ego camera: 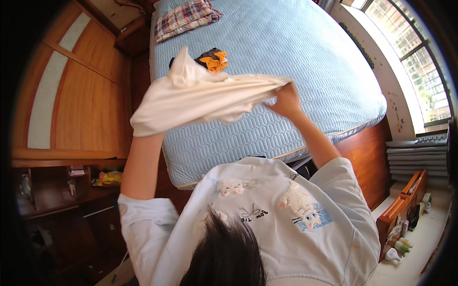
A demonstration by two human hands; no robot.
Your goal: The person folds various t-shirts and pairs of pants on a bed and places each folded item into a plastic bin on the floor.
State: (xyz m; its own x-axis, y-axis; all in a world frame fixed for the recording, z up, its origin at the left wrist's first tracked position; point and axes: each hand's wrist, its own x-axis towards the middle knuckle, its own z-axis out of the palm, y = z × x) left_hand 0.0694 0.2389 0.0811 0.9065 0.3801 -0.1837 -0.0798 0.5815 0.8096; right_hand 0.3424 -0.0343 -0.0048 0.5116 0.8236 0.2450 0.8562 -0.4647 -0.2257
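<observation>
A cream-coloured garment point(200, 100) is stretched sideways in the air above the light blue quilted bed point(250, 136). My left forearm goes up inside the cloth at its left end, so the left hand is covered by the fabric and its fingers are hidden. At the garment's right end my right hand point(287, 102) pinches the edge, slightly blurred. Just beyond the cloth, a crumpled bundle of orange and dark clothing point(214, 61) lies on the bed, partly covered from view.
A folded plaid cloth point(188, 19) rests at the bed's far left. A wooden wardrobe point(89, 107) and open shelves point(53, 189) stand at left. On the right are a window point(422, 68), grey folded material point(417, 157) and a wooden rack point(400, 203) beside bottles.
</observation>
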